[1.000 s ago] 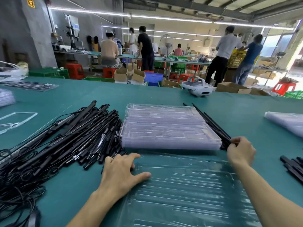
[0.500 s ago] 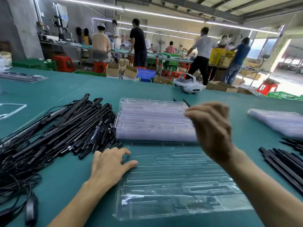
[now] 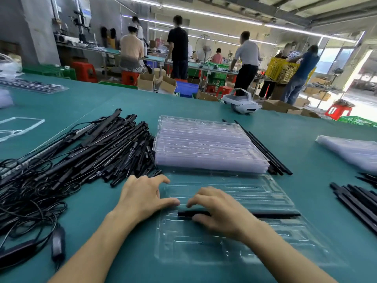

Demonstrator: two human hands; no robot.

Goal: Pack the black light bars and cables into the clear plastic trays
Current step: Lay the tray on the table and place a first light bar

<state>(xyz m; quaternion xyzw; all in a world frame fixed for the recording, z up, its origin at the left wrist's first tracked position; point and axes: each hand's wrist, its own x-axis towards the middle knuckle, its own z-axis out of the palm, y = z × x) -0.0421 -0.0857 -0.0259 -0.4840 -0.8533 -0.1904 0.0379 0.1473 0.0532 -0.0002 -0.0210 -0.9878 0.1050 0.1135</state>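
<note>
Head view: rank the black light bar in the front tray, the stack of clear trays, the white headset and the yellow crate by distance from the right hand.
1. Black light bar: in the front tray, held by the right hand.
2. Stack of clear trays: just beyond, centre.
3. White headset: table's far edge.
4. Yellow crate: background, right.

A single wide-angle camera, worn on the person's head, looks forward and down across the green surface (image 3: 306,152). Both forearms enter from the bottom edge; the left hand (image 3: 142,198) and right hand (image 3: 222,211) sit close beneath the lens, at a clear tray (image 3: 265,193) holding one black light bar (image 3: 275,215). Farther off, workers (image 3: 177,48) across the room fill the upper frame of this sole view.
</note>
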